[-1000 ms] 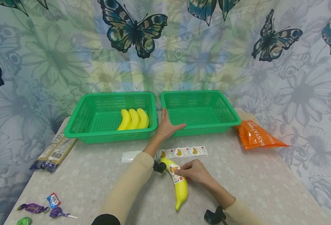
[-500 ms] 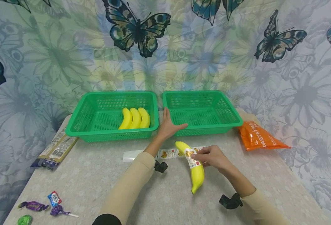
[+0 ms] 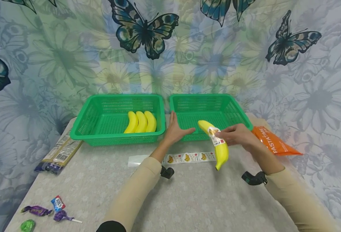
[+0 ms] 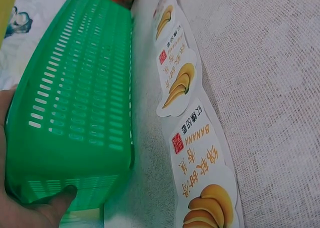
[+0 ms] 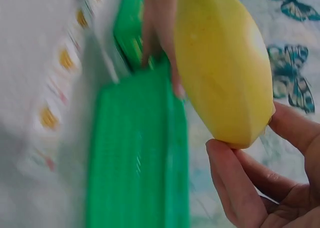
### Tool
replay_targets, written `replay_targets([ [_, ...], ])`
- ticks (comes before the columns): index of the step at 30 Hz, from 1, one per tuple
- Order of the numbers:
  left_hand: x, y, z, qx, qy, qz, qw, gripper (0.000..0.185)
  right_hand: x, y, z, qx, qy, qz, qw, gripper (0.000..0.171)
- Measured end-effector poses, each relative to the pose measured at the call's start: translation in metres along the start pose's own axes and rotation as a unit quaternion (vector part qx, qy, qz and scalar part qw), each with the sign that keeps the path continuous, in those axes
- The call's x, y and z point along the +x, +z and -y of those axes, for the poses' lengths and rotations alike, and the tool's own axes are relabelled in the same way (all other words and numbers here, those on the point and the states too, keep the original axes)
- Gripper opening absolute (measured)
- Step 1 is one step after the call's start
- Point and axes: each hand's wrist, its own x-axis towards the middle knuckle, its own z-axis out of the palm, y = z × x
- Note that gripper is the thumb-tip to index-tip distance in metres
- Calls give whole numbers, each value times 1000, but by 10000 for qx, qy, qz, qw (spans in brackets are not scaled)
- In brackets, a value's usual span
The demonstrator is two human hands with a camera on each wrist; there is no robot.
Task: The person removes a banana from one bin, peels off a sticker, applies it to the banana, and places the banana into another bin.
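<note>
Banana [image 3: 217, 144] in air over near rim of right basket [image 3: 243, 116], long axis slanting: far tip above basket floor, near tip hanging over table [image 3: 188, 199]. Label wrapped mid-length. Right hand [image 3: 235, 134] pinches banana at label, so right hand nearer. Left hand [image 3: 174, 130] flat, fingers straight, pressing basket's near-left corner. Hands apart, basket corner between. Sticker strip [image 3: 188, 157] on table just before basket.

A yellow banana [image 3: 215, 141] with a white sticker wrapped round its middle hangs tilted in the air, far end over the near rim of the right green basket [image 3: 237, 111], near tip pointing down above the table. The basket, apparently empty, stands at the table's far side.
</note>
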Motion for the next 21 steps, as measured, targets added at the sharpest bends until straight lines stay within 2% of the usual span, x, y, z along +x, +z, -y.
replay_targets([
  [5, 0, -1, -1, -44, -22, 32, 10000, 124, 17, -40, 16, -296, 27, -97, 9995, 79],
  [11, 0, -1, -2, -117, 8, 12, 9999, 125, 41, -74, 30, -452, -198, -193, 9986, 80],
  [16, 0, 0, -1, -124, -58, 13, 9999, 125, 64, -93, 35, -631, -210, -159, 9977, 83],
  [21, 0, 3, -1, -119, -70, -57, 9999, 123, 90, -102, 35, -798, -28, 0, 9968, 81],
])
